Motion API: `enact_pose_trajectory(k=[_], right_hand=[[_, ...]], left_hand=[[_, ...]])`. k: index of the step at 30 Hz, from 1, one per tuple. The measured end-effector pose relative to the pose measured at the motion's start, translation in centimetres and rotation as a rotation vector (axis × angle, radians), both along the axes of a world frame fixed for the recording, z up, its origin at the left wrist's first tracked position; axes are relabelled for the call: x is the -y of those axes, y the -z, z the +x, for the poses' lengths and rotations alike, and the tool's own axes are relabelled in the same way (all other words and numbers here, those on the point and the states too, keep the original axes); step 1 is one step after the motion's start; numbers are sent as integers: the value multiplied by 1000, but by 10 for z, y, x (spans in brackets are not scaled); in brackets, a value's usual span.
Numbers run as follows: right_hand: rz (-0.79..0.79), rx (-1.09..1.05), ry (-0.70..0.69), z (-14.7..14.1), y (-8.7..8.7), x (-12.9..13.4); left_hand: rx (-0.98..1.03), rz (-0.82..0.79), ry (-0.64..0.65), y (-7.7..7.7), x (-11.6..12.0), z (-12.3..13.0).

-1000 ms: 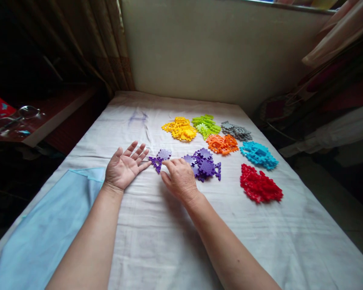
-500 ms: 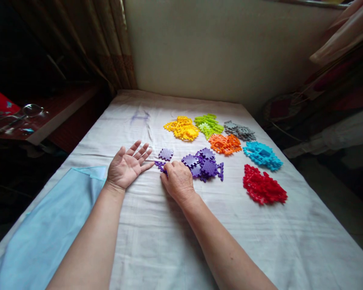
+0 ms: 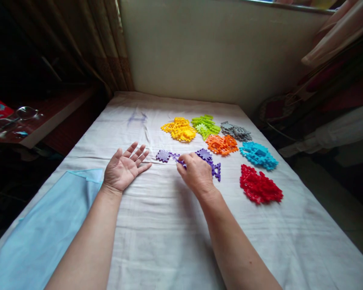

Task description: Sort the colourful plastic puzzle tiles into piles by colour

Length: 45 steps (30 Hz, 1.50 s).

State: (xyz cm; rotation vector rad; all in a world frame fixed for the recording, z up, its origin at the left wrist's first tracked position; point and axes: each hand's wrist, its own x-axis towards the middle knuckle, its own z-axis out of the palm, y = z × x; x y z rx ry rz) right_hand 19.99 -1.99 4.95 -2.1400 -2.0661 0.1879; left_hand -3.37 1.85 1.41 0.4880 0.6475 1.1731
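My left hand (image 3: 123,169) rests palm up on the sheet, fingers spread, holding nothing. To its right lies a flat purple square tile with toothed edges (image 3: 162,156), and beside that a thin purple openwork piece (image 3: 173,155). My right hand (image 3: 197,172) is bent over the near side of the purple pile (image 3: 205,154), its thumb and fingertips pinched on a purple interlocking piece (image 3: 182,163). The fingers hide most of that piece, and the hand covers much of the pile.
Beyond and right of my hands lie sorted piles: yellow (image 3: 179,129), green (image 3: 205,126), grey (image 3: 236,131), orange (image 3: 222,144), blue (image 3: 259,155) and red (image 3: 260,184). Light blue cloth (image 3: 51,225) covers the left edge. Glasses (image 3: 26,112) sit on a side cabinet (image 3: 57,117).
My right hand has moved right, from beside the square tile to over the purple pile. The openwork piece now shows uncovered beside the tile. My left hand stays open.
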Motion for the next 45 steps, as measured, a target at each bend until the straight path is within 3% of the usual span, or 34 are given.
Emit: enact_pose_trajectory(k=[7, 17, 22, 30, 38, 45], right_hand=[[-5, -26, 227, 51, 2, -10], [-5, -10, 306, 66, 4, -10], [124, -17, 176, 42, 5, -10], [107, -19, -174, -17, 17, -16], [24, 43, -224, -33, 25, -41], [54, 29, -202, -34, 30, -40]], left_hand=[[-43, -1, -12, -1, 0, 1], [-32, 0, -7, 1, -1, 1], [-25, 0, -6, 0, -1, 0], [-10, -3, 3, 0, 0, 0], [9, -1, 6, 2, -1, 0], [7, -31, -18, -1, -1, 1]])
